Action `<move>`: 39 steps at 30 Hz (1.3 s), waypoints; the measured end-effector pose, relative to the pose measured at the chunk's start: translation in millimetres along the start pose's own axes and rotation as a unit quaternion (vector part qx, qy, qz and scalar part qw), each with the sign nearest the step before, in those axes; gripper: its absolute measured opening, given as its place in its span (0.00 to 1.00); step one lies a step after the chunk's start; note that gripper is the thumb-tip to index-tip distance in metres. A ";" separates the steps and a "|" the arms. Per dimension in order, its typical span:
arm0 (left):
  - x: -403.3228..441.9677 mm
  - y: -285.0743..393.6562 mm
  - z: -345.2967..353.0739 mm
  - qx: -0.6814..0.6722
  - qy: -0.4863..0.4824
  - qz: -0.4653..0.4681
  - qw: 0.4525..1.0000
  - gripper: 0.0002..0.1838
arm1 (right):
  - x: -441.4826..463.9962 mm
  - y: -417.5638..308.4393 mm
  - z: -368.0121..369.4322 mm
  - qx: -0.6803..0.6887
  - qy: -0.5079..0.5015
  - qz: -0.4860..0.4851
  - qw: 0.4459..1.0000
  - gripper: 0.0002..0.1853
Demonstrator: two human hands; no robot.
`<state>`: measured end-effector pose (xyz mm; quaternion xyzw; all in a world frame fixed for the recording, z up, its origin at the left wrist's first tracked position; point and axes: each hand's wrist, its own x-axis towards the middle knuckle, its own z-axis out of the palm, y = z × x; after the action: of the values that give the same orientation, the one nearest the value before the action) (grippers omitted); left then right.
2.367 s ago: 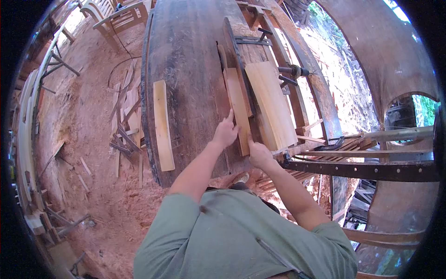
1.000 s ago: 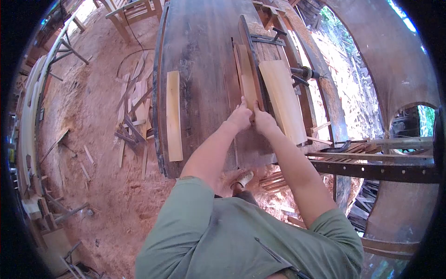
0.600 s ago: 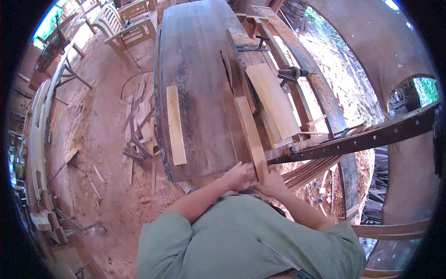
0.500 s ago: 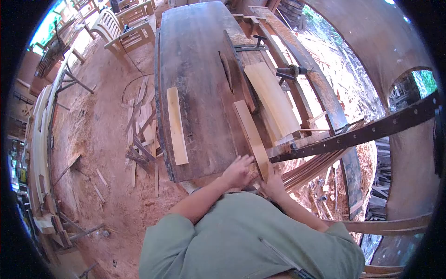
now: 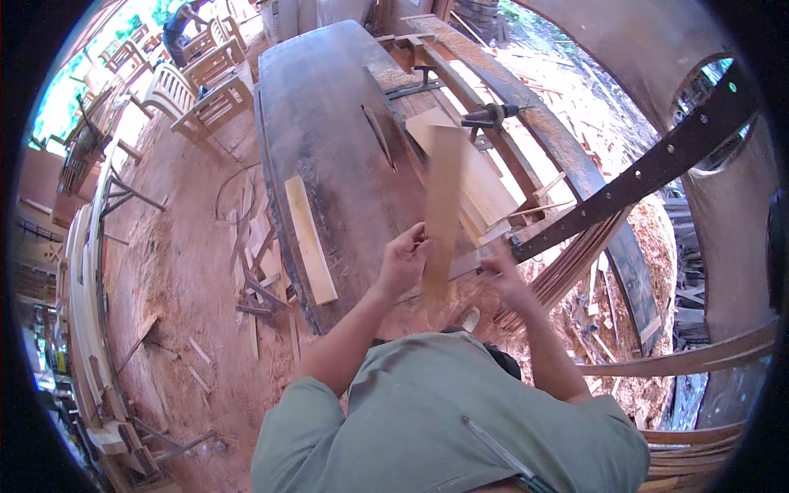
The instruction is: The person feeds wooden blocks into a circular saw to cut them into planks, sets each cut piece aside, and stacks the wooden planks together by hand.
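Observation:
A long flat wooden board (image 5: 445,205) stands up in front of me, smeared a little by motion. My left hand (image 5: 404,261) grips its left edge, fingers closed around it. To the right of the board, apart from it, is my right hand (image 5: 503,278); it is blurred, so its fingers do not show clearly. Beneath both lies the dark workbench top (image 5: 320,107). A second pale board (image 5: 310,238) rests along the bench's left side. Behind the held board a wider light plank (image 5: 485,189) lies on the bench, partly hidden.
A dark perforated metal bar (image 5: 633,177) slants in from the right. Leather-brown belts or strips (image 5: 575,259) run beneath it. Wood offcuts (image 5: 259,238) litter the sawdust floor on the left. Wooden chairs (image 5: 201,99) stand at the back left, with a person (image 5: 177,34) near them.
The board, earlier low over the bench edge between both hands, is now raised upright in my left hand. My right hand has come off it and moved up. A person now shows at back left.

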<state>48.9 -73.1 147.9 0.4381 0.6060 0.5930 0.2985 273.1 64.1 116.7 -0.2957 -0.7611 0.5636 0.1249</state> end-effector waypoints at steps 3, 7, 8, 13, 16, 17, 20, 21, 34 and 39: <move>3.9 -61.9 19.0 -0.186 0.165 -0.049 0.967 0.08 | -9.3 20.9 79.8 -0.139 0.065 -0.107 0.982 0.50; 0.6 -113.4 26.8 0.067 0.140 -0.241 0.958 0.15 | -5.2 12.8 87.1 -0.167 -0.006 0.099 0.981 0.48; -0.4 -113.9 30.7 0.177 0.120 -0.236 0.948 0.17 | 4.0 21.2 85.7 -0.169 -0.005 0.100 0.980 0.48; 16.1 -121.2 42.3 0.135 0.096 -0.182 0.969 0.19 | 29.9 34.3 80.5 -0.218 0.038 0.052 0.974 0.56; 12.0 -138.8 44.1 0.301 -0.034 -0.101 0.948 0.24 | 29.6 16.7 68.4 -0.404 -0.115 0.101 0.902 0.58; 12.6 -146.1 44.2 0.299 -0.032 -0.102 0.948 0.24 | 29.8 20.7 67.1 -0.406 -0.116 0.100 0.901 0.58; 7.6 -155.1 46.9 0.276 -0.035 -0.082 0.957 0.21 | 23.2 35.6 64.2 -0.461 -0.128 0.034 0.877 0.54; 9.5 -151.4 45.2 0.275 -0.052 -0.090 0.956 0.20 | 26.0 33.7 60.8 -0.459 -0.133 0.024 0.878 0.52; 21.7 -147.3 49.4 0.270 -0.044 -0.107 0.956 0.17 | 44.6 25.0 50.8 -0.449 -0.158 0.014 0.879 0.48; 34.4 -136.7 40.0 0.281 -0.045 -0.108 0.952 0.15 | 60.4 26.5 52.4 -0.480 -0.174 0.017 0.860 0.49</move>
<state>44.9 -12.4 14.5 0.4625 0.7779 0.3425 0.2523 205.9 63.7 65.9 -0.2290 -0.9416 0.1732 -0.1759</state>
